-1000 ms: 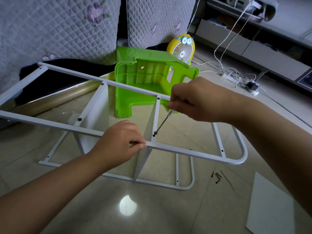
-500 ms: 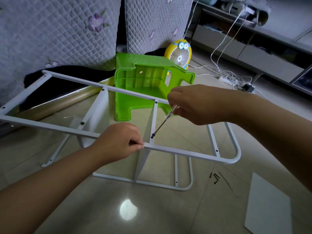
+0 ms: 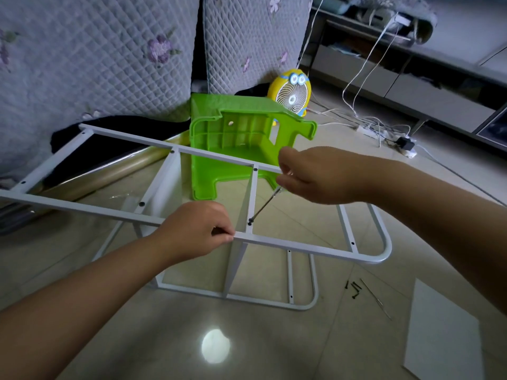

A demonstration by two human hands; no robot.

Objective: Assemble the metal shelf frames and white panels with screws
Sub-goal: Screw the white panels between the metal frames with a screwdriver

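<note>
right hand (image 3: 312, 174) rotated, screwdriver (image 3: 264, 205) turned slightly

The near rail of the white metal frame (image 3: 301, 246) is gripped by the left hand (image 3: 192, 231). A screwdriver (image 3: 264, 205) is held in the right hand (image 3: 310, 174), its tip set on a black screw (image 3: 250, 223) in a crossbar. Loose screws (image 3: 354, 289) and a white panel (image 3: 444, 333) are seen on the floor.

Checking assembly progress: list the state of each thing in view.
Metal frame: partly assembled.
Left hand: grips the frame's near rail.
Right hand: holds the screwdriver.
Screwdriver: tilted, tip on a crossbar screw.
Loose screws: lying on the floor.
Loose white panel: flat, unmounted.
Green stool: on its side.
</note>
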